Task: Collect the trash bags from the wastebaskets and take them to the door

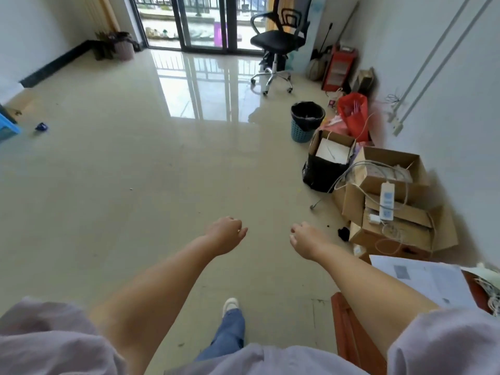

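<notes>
Head view: both hands, left hand (226, 234) and right hand (304, 238), are being carried loosely curled, fingers holding nothing. The black-lined blue plastic wastebasket (305, 123), right of centre, is best approached squarely, its bag gathered at the rim.

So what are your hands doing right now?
Left hand: loosely curled, holding nothing.
Right hand: loosely curled, holding nothing.

Both bare forearms reach forward side by side, the left hand (227, 234) and right hand (304, 238) loosely curled, holding nothing, well apart.
</notes>
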Demonstrator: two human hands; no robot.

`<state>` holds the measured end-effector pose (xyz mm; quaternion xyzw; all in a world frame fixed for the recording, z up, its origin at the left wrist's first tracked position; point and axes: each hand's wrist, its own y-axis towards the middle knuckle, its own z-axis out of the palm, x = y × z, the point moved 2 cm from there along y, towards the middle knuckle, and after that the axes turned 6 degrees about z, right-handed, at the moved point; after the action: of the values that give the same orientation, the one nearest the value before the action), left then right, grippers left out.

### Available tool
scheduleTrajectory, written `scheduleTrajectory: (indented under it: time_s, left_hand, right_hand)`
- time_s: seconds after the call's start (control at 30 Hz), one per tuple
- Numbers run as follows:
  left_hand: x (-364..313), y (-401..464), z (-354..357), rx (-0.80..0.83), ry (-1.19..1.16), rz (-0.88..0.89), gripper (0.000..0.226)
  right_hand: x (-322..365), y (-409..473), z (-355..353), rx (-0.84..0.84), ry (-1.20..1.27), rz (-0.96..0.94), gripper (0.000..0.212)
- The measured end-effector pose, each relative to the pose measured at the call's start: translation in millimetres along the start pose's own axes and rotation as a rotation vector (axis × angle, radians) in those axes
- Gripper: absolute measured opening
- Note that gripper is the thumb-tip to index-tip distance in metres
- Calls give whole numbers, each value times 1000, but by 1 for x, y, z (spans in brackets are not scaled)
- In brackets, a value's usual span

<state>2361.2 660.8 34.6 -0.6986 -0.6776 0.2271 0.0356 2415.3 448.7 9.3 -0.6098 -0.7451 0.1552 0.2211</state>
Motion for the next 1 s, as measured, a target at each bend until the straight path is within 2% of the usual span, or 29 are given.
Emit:
scheduleTrajectory:
  time_s: [0.23, 0.47, 0.73, 1.0]
  left_hand:
    - [60, 169, -100, 48, 32, 35, 43]
    - [78, 352, -171, 38, 67, 92, 43]
    - [96, 543, -270, 3, 32, 55, 43]
    - [123, 715, -329, 34, 7, 111, 42]
  right_hand:
    - [31, 152, -97, -7, 96, 78, 38]
    - [24, 311, -188, -29, 106, 115, 35]
    - [15, 490, -325, -16, 35, 84, 31]
    - [16, 646, -400, -5, 97, 137, 35]
